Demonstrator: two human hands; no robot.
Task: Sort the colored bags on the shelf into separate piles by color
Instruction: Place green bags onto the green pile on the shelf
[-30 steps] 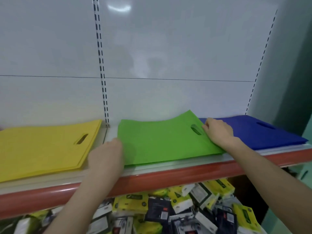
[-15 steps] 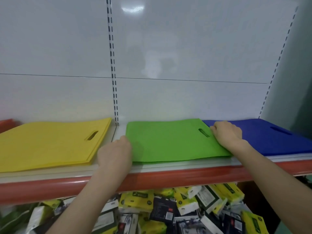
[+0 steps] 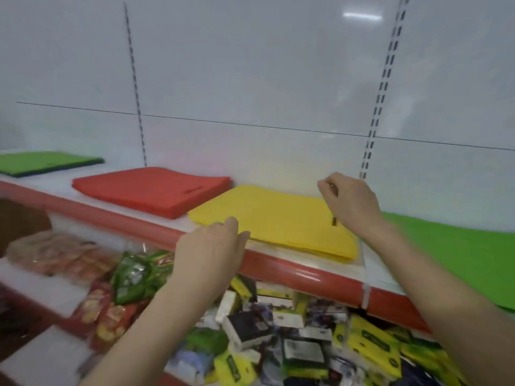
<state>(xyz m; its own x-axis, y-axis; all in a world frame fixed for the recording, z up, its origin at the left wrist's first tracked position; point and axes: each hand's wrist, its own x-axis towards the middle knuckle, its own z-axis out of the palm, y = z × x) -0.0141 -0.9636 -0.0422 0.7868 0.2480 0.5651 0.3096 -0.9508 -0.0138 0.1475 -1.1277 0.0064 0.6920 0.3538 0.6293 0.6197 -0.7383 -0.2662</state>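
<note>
Fingers of your left hand (image 3: 211, 246) curl on the yellow pile (image 3: 278, 218) at 7 o'clock, right hand (image 3: 351, 199) curled at 2, grip unclear; square edges gently

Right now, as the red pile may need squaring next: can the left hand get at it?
Probably yes: the left hand touches the yellow pile's front corner, and the red pile lies just beside, nothing between.

the left hand (image 3: 211, 246) and right hand (image 3: 351, 201) leave the green bag (image 3: 459, 246) for the yellow pile (image 3: 278, 218), left at its front edge, right over its slot. a red pile (image 3: 150, 188) comes into view.
</note>
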